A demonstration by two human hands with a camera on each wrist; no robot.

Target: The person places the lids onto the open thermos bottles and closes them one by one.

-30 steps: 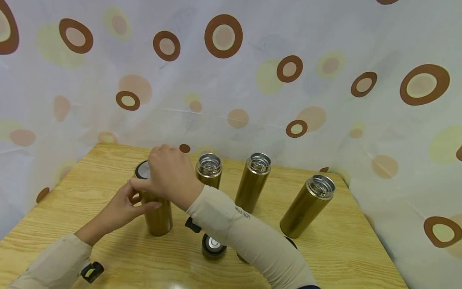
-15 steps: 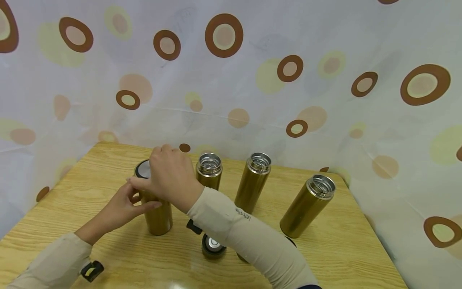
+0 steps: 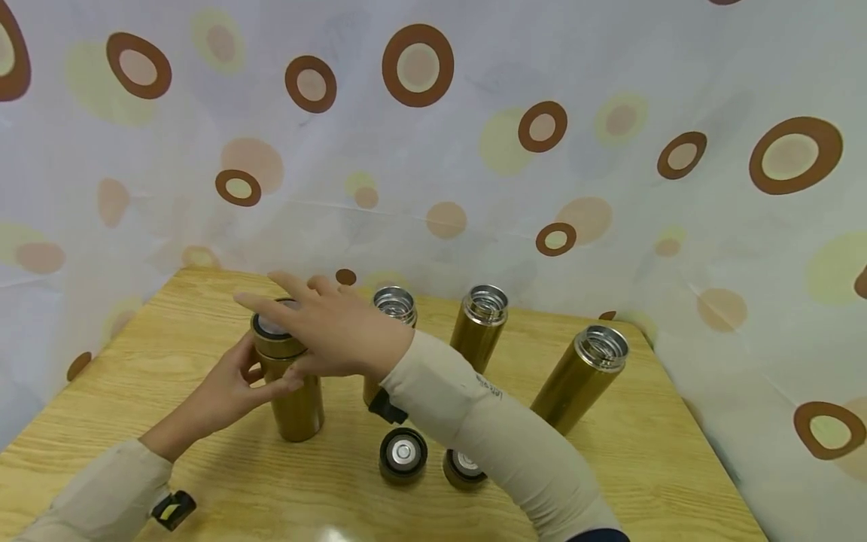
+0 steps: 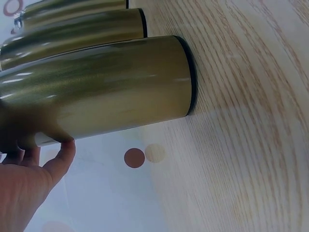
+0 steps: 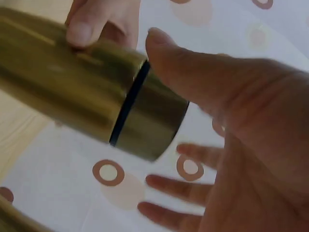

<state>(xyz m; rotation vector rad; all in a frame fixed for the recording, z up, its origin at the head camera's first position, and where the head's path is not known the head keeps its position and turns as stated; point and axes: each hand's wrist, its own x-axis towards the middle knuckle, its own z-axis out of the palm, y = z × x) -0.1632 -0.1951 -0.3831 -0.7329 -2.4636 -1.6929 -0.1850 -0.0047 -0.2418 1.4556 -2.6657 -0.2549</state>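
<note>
In the head view my left hand (image 3: 223, 391) grips a gold thermos flask (image 3: 298, 410) that stands upright at the left of the table. A lid (image 3: 276, 346) with a black ring and pale top sits on this flask. My right hand (image 3: 342, 327) is spread over and beside the lid, its fingers parted. In the right wrist view, the right thumb lies against or close to the lid (image 5: 159, 116), while the other fingers stand apart from it. The left wrist view has the left fingertips (image 4: 62, 159) at the flask's side.
Three flasks without lids stand to the right: one (image 3: 394, 305) partly behind my right hand, one (image 3: 479, 324) in the middle, one (image 3: 582, 376) farther right. Two loose lids (image 3: 403, 455) (image 3: 463, 470) lie upside down on the wooden table (image 3: 643, 467). A patterned sheet (image 3: 474, 165) hangs behind.
My right hand has loosened from the lid, spreading its fingers and shifting slightly right. Its sleeve moved right, uncovering more of the two loose lids. The left hand and its flask stay in place.
</note>
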